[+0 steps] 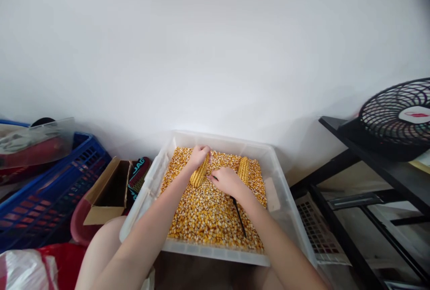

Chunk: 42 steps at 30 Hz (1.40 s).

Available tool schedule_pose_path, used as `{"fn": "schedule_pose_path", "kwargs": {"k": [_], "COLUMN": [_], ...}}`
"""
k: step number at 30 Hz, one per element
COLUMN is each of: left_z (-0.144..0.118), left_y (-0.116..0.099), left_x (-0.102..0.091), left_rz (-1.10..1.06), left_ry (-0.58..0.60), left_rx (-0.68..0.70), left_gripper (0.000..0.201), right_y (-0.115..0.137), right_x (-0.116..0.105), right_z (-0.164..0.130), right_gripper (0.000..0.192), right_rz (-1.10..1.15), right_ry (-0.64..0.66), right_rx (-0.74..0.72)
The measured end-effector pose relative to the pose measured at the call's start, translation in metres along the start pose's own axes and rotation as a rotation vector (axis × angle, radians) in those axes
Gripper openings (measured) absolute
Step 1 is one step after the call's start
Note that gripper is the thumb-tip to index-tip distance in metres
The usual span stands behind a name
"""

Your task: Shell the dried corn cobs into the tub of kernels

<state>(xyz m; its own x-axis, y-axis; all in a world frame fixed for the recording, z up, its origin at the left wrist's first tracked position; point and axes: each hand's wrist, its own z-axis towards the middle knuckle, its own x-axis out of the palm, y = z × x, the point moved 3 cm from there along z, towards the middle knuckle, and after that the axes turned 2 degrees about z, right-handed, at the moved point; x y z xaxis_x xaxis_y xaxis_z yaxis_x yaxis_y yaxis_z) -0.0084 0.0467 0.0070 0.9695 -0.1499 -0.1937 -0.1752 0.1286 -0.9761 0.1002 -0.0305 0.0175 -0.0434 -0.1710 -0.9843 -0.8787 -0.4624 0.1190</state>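
I have my left hand (pixel 199 155) wrapped around a corn cob (pixel 200 173), holding it tilted with its lower end down in the loose kernels (pixel 208 218) that fill the clear plastic tub (pixel 282 200). My right hand (pixel 227 181) is closed on a thin dark tool (pixel 238 215) whose tip meets the cob near its lower end, while its long end trails back over the kernels. To do this well, I judge I should keep the cob steady and low over the tub so whatever comes loose falls inside the walls, work the tip along one row rather than across several, and push away from the holding fingers. A second cob (pixel 243 169) lies on the kernels just right of my right hand. The tub sits close in front of me against a plain white wall. To the left are an open cardboard box (pixel 108 194) and a blue crate (pixel 47 200); to the right stands a black shelf (pixel 376 155) with a black fan (pixel 399 117) on top.
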Motion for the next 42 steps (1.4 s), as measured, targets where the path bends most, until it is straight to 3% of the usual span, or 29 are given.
{"fn": "schedule_pose_path", "kwargs": {"k": [10,18,21,30,33,37,42], "left_z": [0.003,-0.011,-0.012,-0.013,-0.01,-0.002,0.005], "left_y": [0.003,-0.003,-0.003,-0.002,0.0,0.004,0.006], "left_x": [-0.002,0.043,0.047,0.046,0.043,0.027,0.001], "left_rz": [0.052,0.468,0.507,0.47,0.414,0.156,-0.052], "left_ry": [-0.035,0.176,0.213,0.301,0.253,0.21,0.07], "left_rx": [-0.01,0.208,0.257,0.202,0.171,0.033,-0.019], "left_gripper": [0.027,0.026,0.027,0.026,0.025,0.026,0.027], "right_y": [0.011,-0.004,-0.006,0.003,0.002,-0.002,0.001], "right_x": [0.012,0.006,0.004,0.017,0.013,0.008,0.019], "right_z": [0.003,-0.003,-0.003,-0.002,-0.002,-0.002,0.001], "right_gripper": [0.037,0.029,0.028,0.027,0.028,0.03,0.032], "right_rz": [-0.052,0.017,0.048,0.062,0.095,0.088,0.1], "right_ry": [-0.038,0.07,0.096,0.192,0.149,0.059,0.112], "right_rx": [0.068,-0.059,-0.094,-0.126,-0.139,-0.107,-0.063]}}
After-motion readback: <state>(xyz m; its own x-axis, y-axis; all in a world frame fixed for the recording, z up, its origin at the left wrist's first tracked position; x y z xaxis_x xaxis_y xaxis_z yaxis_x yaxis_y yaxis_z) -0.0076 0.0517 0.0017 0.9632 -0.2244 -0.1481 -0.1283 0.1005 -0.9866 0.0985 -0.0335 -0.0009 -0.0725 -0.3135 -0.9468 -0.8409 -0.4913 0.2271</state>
